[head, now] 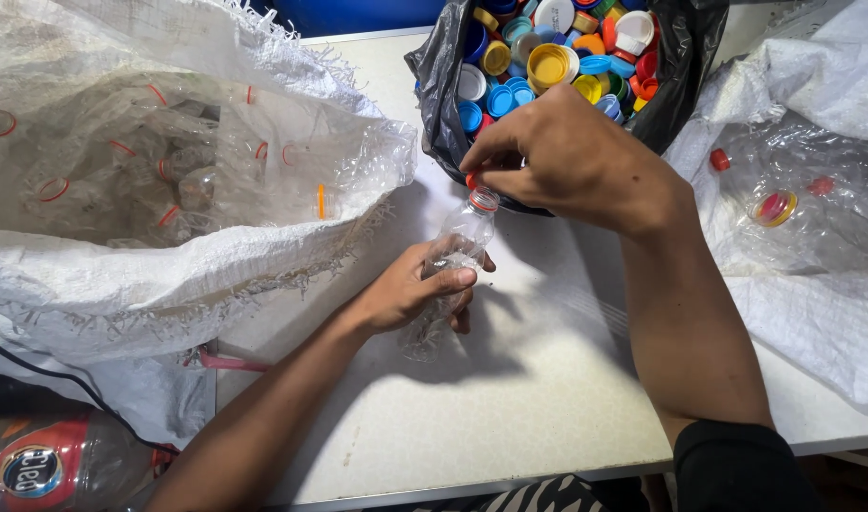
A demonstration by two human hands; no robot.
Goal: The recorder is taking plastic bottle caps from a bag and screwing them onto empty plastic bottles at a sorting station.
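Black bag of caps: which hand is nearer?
Right. The right hand overlaps the black bag front edge; the left hand grips the clear bottle lower down.

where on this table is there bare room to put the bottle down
Bare tabletop lies along the near edge, between the left hand and the right forearm. The far side is crowded: woven sack left, black cap bag ahead, another sack right.

A flat white table [510,398] holds a big white woven sack [121,284] of clear plastic bottles on the left, a black plastic bag [434,85] of coloured bottle caps at the back, and another white woven sack [813,313] on the right.
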